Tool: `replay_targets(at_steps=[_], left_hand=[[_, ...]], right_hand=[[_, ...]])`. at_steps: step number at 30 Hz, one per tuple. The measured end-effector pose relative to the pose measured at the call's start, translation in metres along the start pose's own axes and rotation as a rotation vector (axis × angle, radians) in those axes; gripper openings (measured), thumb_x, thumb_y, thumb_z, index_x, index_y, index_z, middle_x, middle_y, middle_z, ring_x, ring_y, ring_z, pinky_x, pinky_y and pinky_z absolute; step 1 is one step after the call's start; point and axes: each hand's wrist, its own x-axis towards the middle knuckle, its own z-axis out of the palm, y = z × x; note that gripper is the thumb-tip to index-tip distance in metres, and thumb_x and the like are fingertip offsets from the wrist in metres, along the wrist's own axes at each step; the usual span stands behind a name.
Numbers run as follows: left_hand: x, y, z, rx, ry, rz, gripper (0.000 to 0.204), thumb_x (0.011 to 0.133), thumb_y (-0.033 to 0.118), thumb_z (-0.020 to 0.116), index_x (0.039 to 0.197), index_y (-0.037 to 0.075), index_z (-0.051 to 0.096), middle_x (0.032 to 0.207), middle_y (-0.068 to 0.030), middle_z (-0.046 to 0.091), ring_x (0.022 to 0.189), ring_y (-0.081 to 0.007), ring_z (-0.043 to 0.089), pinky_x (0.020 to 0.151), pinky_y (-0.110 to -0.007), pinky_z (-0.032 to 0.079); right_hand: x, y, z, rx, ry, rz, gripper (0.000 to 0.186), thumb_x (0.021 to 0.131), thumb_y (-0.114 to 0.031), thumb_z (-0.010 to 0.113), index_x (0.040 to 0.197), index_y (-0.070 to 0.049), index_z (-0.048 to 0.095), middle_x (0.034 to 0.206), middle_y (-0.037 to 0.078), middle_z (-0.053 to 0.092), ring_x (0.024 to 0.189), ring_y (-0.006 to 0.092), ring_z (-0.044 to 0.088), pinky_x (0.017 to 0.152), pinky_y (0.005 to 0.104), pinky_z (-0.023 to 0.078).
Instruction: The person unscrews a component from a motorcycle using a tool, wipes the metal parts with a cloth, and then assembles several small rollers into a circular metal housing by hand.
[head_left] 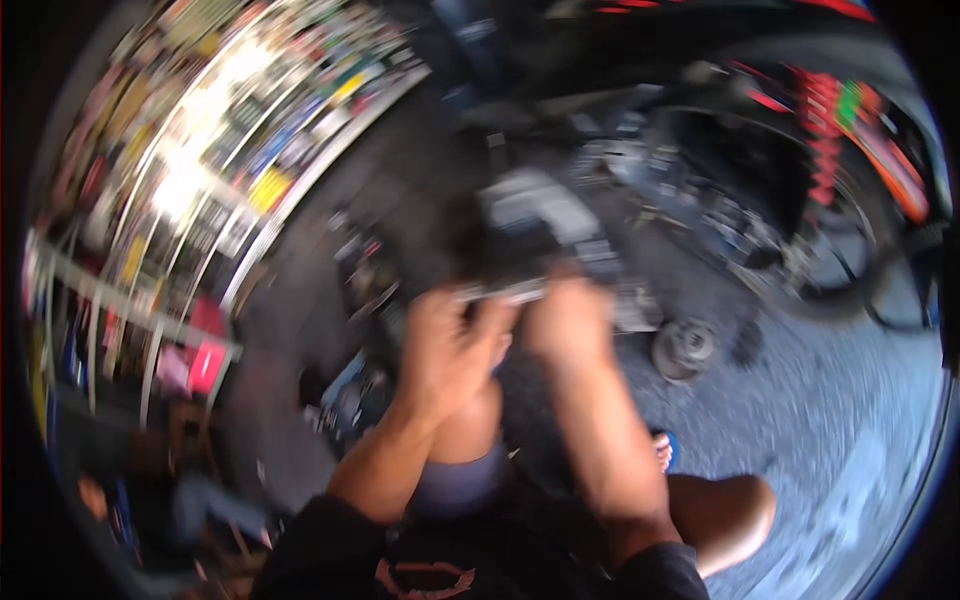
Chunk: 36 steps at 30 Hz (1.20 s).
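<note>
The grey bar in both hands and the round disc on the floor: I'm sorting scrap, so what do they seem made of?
The grey bar, gripped by the left hand and right hand, looks like bare metal: pale silvery sheen, though blur hides detail. The round disc also looks metallic, dull grey with a darker centre; possibly cast or machined.

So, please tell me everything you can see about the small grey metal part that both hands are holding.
The small grey metal part is blurred, so details are unclear. It looks like a short, pale silvery bar lying roughly level, in front of a dark grey boxy machine block. The left hand grips its left end with curled fingers, and the right hand covers its right end. It is held above the person's bent knee, over the grey floor. Its exact shape cannot be told.
</note>
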Motion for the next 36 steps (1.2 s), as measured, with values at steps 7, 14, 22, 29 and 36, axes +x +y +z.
replay_targets(at_steps=[7,14,22,29,36], left_hand=[[-0.056,-0.222,-0.061,0.308,0.079,-0.493,0.037,0.091,0.031,0.061,0.072,0.0,0.061,0.059,-0.0104,0.058,0.054,-0.0223,0.053,0.055,-0.034,0.044],[-0.136,-0.357,0.128,0.508,-0.493,-0.532,0.042,0.096,0.042,0.04,0.11,0.006,0.056,0.108,-0.01,0.053,0.099,-0.0284,0.049,0.087,-0.041,0.034],[-0.084,-0.355,0.184,0.664,-0.381,-0.096,0.045,0.099,0.044,0.037,0.13,0.018,0.056,0.141,-0.0128,0.051,0.13,-0.0342,0.045,0.109,-0.048,0.03],[-0.078,-0.361,0.181,0.768,-0.428,0.15,0.034,0.095,0.034,0.044,0.124,0.016,0.051,0.128,-0.0141,0.058,0.118,-0.036,0.055,0.095,-0.053,0.042],[-0.135,-0.328,0.123,0.48,-0.425,-0.116,0.038,0.096,0.036,0.04,0.119,0.009,0.054,0.118,-0.0159,0.06,0.107,-0.0361,0.059,0.09,-0.05,0.046]], right_hand=[[0.018,0.039,-0.117,1.019,0.34,-0.735,0.027,0.092,-0.021,0.055,0.108,-0.001,0.063,0.096,0.014,0.068,0.081,0.0242,0.067,0.074,0.0335,0.056],[0.002,0.111,-0.191,1.053,0.411,-0.597,0.043,0.087,-0.028,0.062,0.12,-0.001,0.062,0.115,0.016,0.067,0.103,0.0294,0.066,0.099,0.0427,0.05],[-0.025,0.176,-0.241,1.119,0.443,-0.39,0.04,0.088,-0.028,0.067,0.115,0.001,0.064,0.117,0.017,0.066,0.111,0.0278,0.063,0.106,0.044,0.043],[-0.043,0.18,-0.245,0.944,0.614,-0.346,0.039,0.09,-0.028,0.064,0.116,0.001,0.063,0.118,0.017,0.066,0.111,0.0278,0.063,0.105,0.044,0.043],[-0.082,0.124,-0.239,0.604,0.689,-0.31,0.039,0.092,-0.029,0.061,0.117,0.001,0.063,0.119,0.016,0.065,0.111,0.0278,0.062,0.104,0.044,0.043]])
